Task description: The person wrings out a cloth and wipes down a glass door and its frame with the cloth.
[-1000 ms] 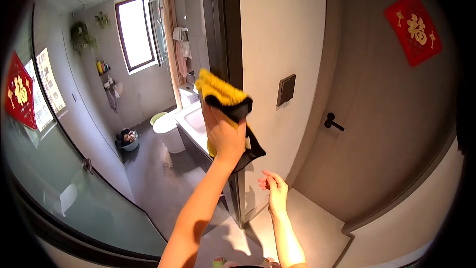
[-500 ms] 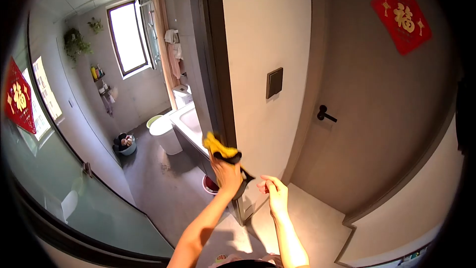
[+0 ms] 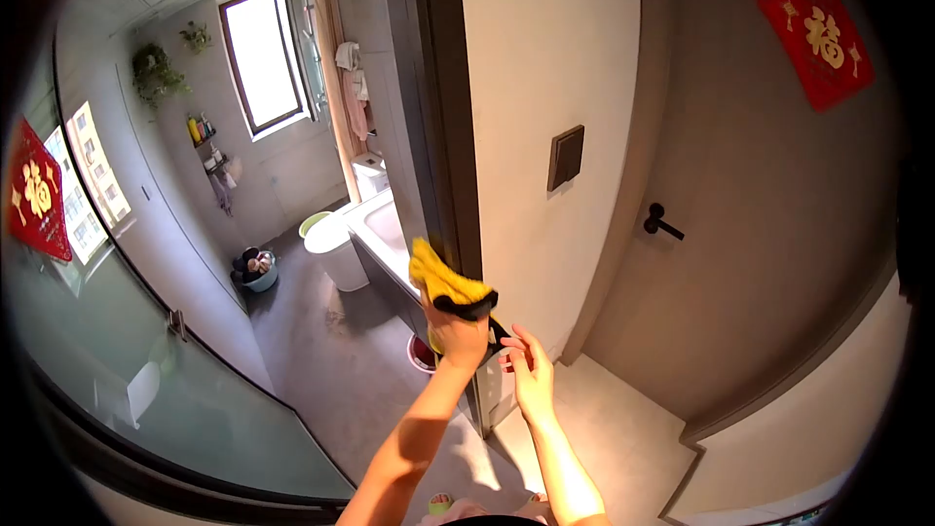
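A yellow and black cloth is bunched in my left hand, whose fingers wrap round it against the dark door frame. The cloth's yellow side faces up and a black corner hangs out at the right. Just right of that corner is my right hand, with its fingers slightly curled and apart; it holds nothing. Whether its fingertips touch the cloth's edge I cannot tell.
Beyond the frame are a sink, a toilet, a red-lined bucket and a blue basin. A glass door stands left; a light switch and a closed door are right.
Over the last second my left hand has moved down the door frame with the cloth, then slightly up. My right hand has come close to the cloth's black corner. The view has shifted a little.
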Demonstrator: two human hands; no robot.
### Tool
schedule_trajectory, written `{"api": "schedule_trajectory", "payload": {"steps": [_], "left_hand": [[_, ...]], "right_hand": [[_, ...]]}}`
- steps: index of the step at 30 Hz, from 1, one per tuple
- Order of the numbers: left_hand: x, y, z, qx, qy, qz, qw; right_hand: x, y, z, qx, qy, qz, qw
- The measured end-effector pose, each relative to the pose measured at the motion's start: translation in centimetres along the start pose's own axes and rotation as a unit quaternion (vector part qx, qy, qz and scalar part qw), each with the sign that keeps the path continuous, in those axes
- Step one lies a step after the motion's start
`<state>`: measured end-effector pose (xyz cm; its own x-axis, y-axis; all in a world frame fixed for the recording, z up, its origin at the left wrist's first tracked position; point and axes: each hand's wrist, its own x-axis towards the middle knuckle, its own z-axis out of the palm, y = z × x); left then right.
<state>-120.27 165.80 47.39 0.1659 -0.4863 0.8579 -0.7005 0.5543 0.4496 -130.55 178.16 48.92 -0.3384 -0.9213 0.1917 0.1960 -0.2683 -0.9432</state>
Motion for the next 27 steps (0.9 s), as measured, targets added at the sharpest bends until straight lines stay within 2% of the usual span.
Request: {"api": "schedule_trajectory", "payload": {"steps": [3,9,11,13,15,17,21,22,23,25,26,27], "left_hand": [[-3.7,-0.9,0.3,0.011,-0.002,0.003,1.0],[-10.7,-1.6,-0.1,0.062,-0.056,-0.075,0.994],[-12.4,-1.1,-0.7,0.001,-0.103,-0.23,0.968],[-10.6,0.1,-1.7,-0.015,-0.098,-0.217,0.971],[-6.3,1.8,-3.0,-0.043,-0.088,-0.244,0.965],[-0.3,4.5,-4.6,-0.005,-0.056,-0.2,0.978],[9.7,7.6,-6.7,0.047,0.053,-0.003,0.997],[10.5,7.3,-5.8,0.046,0.077,0.004,0.996],[10.4,6.7,-4.6,-0.016,0.099,0.003,0.995],[9.1,6.2,-3.6,-0.027,0.08,-0.026,0.996],[7.7,5.3,-2.8,-0.023,0.098,-0.01,0.995],[6.2,4.7,-2.4,-0.019,0.083,-0.035,0.996]], "right_hand": [[-0.1,0.1,-0.7,-0.033,-0.021,0.018,0.999],[-1.5,-0.9,-3.4,-0.095,-0.074,0.04,0.992],[-1.6,-1.8,-4.3,-0.1,-0.092,0.037,0.99],[-1.2,-2.7,-5.1,-0.119,-0.122,0.021,0.985],[-0.6,-2.8,-5.5,-0.129,-0.15,0.008,0.98],[0.1,-2.8,-5.4,-0.13,-0.157,-0.003,0.979],[0.6,-3.0,-5.1,-0.112,-0.144,0.01,0.983],[0.7,-2.7,-5.3,-0.112,-0.144,0.01,0.983],[0.5,-2.1,-5.8,-0.116,-0.138,0.015,0.984],[0.5,-0.2,-7.3,-0.115,-0.127,0.017,0.985],[0.3,1.3,-8.3,-0.12,-0.123,0.041,0.984],[-0.3,2.4,-9.0,-0.127,-0.118,0.065,0.983]]}}
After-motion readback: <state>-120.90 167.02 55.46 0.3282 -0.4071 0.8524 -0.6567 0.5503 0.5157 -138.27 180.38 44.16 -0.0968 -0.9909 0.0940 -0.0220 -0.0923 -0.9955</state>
